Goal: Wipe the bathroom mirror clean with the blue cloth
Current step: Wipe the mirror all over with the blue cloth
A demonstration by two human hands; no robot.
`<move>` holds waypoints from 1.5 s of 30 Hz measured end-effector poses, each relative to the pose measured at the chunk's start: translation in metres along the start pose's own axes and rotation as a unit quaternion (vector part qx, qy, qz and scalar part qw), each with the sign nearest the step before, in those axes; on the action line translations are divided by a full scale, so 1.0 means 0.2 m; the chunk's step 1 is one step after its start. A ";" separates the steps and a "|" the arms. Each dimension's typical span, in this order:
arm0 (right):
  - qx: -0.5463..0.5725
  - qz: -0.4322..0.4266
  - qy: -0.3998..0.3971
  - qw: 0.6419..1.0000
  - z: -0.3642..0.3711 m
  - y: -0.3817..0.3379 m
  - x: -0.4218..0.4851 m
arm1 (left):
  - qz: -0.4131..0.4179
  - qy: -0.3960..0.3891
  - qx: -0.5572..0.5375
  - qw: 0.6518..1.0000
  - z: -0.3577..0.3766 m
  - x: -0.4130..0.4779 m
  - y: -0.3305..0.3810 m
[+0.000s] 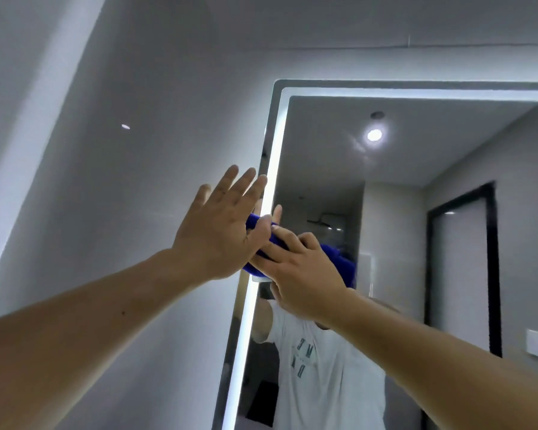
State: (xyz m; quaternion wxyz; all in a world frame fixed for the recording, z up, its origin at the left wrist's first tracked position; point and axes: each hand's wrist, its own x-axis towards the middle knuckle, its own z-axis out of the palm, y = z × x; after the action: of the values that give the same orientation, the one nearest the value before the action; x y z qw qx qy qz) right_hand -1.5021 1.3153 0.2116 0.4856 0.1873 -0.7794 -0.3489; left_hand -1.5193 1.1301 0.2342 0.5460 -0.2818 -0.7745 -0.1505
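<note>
1. The blue cloth [339, 259] is pressed against the mirror [416, 212], close to its lit left edge [271, 197].
2. The cloth is covered and held flat by the right hand [302, 274], fingers spread over it.
3. The left hand [221, 225] is raised with fingers extended and nothing gripped; its thumb lies beside the cloth.
4. A white T-shirt [323, 383] is reflected in the lower glass.
</note>
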 end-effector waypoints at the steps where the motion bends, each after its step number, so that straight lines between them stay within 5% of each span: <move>1: 0.002 -0.011 -0.026 1.000 0.02 -0.06 -0.06 | -0.004 -0.016 0.006 1.000 0.01 -0.05 0.00; 10: 0.027 -0.080 -0.068 0.994 0.01 -0.05 -0.20 | -0.021 -0.037 0.030 0.999 0.01 -0.18 0.00; 15: -0.003 0.057 0.012 0.998 -0.12 0.28 0.01 | -0.017 -0.002 0.001 1.000 -0.06 -0.05 0.04; 26: -0.021 0.151 0.051 0.987 -0.14 0.36 0.27 | -0.022 0.015 -0.004 1.000 -0.01 0.01 0.05; 34: 0.032 0.037 0.000 0.999 0.00 -0.09 -0.02 | -0.017 0.017 -0.011 1.000 0.04 -0.09 0.00; 40: 0.084 -0.101 -0.117 0.985 0.09 -0.44 -0.37 | -0.038 -0.007 0.001 0.999 0.03 -0.18 -0.01; 44: 0.225 -0.009 -0.187 0.956 0.03 -0.61 -0.51 | -0.047 -0.024 0.001 0.999 0.01 -0.22 -0.02; 45: 0.170 -0.044 -0.211 0.962 0.04 -0.61 -0.53 | -0.047 -0.028 -0.002 0.999 0.01 -0.24 -0.01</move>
State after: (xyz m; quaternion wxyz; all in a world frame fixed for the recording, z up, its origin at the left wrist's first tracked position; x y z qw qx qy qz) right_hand -1.4660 1.3027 0.0544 0.2548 0.2234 -0.9030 -0.2642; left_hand -1.5104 1.1170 0.1899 0.5161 -0.2506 -0.8013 -0.1696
